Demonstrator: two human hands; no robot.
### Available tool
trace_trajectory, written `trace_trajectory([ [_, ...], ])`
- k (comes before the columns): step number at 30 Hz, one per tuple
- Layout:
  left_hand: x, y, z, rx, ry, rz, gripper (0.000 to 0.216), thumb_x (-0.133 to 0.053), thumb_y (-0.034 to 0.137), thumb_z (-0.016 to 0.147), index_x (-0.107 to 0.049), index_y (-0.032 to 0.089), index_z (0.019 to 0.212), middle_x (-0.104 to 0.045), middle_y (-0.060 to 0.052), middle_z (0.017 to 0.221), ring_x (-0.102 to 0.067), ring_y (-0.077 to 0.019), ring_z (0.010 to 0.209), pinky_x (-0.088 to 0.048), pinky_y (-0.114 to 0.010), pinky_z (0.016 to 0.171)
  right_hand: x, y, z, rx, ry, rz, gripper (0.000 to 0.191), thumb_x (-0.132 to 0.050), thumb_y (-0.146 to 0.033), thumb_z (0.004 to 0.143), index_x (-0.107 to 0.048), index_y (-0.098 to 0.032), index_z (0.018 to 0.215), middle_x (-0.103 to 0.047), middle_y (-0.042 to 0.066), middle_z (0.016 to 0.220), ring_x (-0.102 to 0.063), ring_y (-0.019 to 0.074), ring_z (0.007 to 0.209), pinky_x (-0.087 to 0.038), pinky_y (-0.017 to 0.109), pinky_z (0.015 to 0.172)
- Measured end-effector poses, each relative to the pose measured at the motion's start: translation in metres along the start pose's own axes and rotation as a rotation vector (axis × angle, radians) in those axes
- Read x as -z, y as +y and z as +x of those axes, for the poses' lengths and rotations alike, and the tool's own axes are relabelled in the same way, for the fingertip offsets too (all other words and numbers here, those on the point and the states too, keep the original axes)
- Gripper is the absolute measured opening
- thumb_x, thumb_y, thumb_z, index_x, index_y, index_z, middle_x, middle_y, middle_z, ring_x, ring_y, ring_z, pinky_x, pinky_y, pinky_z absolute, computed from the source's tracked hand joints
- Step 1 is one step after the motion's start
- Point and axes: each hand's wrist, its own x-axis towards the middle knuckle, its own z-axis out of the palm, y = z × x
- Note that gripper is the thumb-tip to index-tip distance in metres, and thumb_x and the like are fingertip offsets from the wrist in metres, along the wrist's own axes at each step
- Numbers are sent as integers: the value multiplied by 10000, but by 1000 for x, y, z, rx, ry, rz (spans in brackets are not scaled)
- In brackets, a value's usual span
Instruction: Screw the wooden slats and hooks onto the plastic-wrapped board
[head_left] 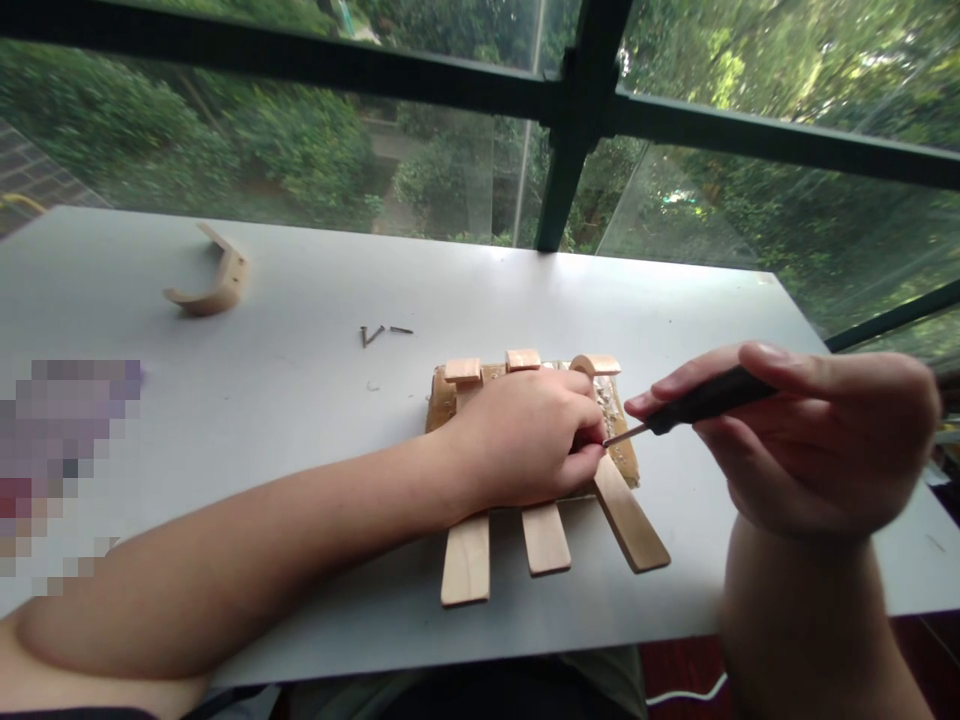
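My right hand (817,430) grips the black handle of a screwdriver (701,402), its thin shaft slanting down to the left. The shaft's tip meets the pinched fingertips of my left hand (525,435); what they hold there is too small and covered to make out. My left hand lies across a brown block (628,470) with a rough, flaking surface. Three curved wooden pieces lie over this block: a left one (466,570), a middle one (547,540) and a slanted right one (634,520). My hand hides their middles.
Several loose screws (375,335) lie on the white table (315,400) beyond the block. Another bent wooden piece (225,280) with small holes rests at the far left. A blurred-out patch (67,440) covers the left edge. Behind the table stands a window with a dark frame (577,110).
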Motion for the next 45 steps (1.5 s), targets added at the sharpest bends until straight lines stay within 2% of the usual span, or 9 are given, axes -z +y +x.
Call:
trace_trajectory([
  [5,-1,-1,-1,-7,15,-28,163,-584,245,816,-744,221,842,-677,-4,917,-629,-167,863,-510,-295,793,-3,5,-1,27,87,-37,541,-755,-35,672,-645,-194,1177,-715,73,870,-707,265,769,-650,427,571],
  [12,0,0,-1,-14,13,-24,172,-576,239,827,-743,203,849,-664,-25,890,-617,-170,836,-495,-296,762,-4,4,2,130,142,-207,553,-837,-69,593,-690,-156,1119,-723,76,805,-699,260,689,-601,387,451],
  [20,3,1,0,2,-15,-18,162,-630,331,846,-735,211,814,-652,-14,878,-606,-168,834,-474,-288,721,-9,-6,0,98,162,-344,641,-876,-64,541,-697,-198,1142,-690,68,787,-692,272,734,-559,355,416],
  [23,3,0,0,-6,-29,-16,167,-602,304,861,-737,210,829,-653,-14,899,-608,-164,847,-482,-283,745,-12,-9,1,102,120,-283,654,-837,-18,575,-678,-177,1190,-700,87,874,-702,254,765,-585,333,451],
  [26,3,-1,0,-18,-32,-17,168,-590,289,865,-737,207,850,-662,-16,932,-615,-172,887,-489,-290,797,-13,-8,1,120,32,-198,593,-749,-53,684,-629,-144,1257,-723,134,980,-718,275,799,-628,401,540],
  [29,2,-1,0,-22,-25,-15,170,-584,277,863,-737,204,844,-666,-21,931,-620,-176,893,-490,-292,799,-11,-4,-1,80,29,-151,569,-696,-65,734,-599,-183,1282,-737,121,984,-732,286,824,-644,436,598],
  [33,2,1,0,-13,-11,-20,168,-597,294,853,-732,203,811,-662,-19,900,-621,-169,852,-488,-287,758,-7,-4,-1,47,-3,-189,656,-713,-9,692,-596,-239,1296,-746,82,925,-722,243,756,-617,362,512],
  [38,4,2,1,10,-11,-40,250,-670,435,820,-704,191,778,-658,-22,882,-617,-181,858,-488,-294,769,-7,-8,0,-63,98,-210,526,-810,-77,640,-677,-244,1120,-740,67,760,-693,231,666,-581,342,454],
  [45,7,2,1,6,-26,-71,228,-680,419,811,-692,193,786,-654,-21,881,-610,-183,867,-485,-289,774,-6,-12,-5,-2,55,-290,594,-824,-92,635,-659,-266,1179,-729,56,831,-671,215,664,-592,348,485],
])
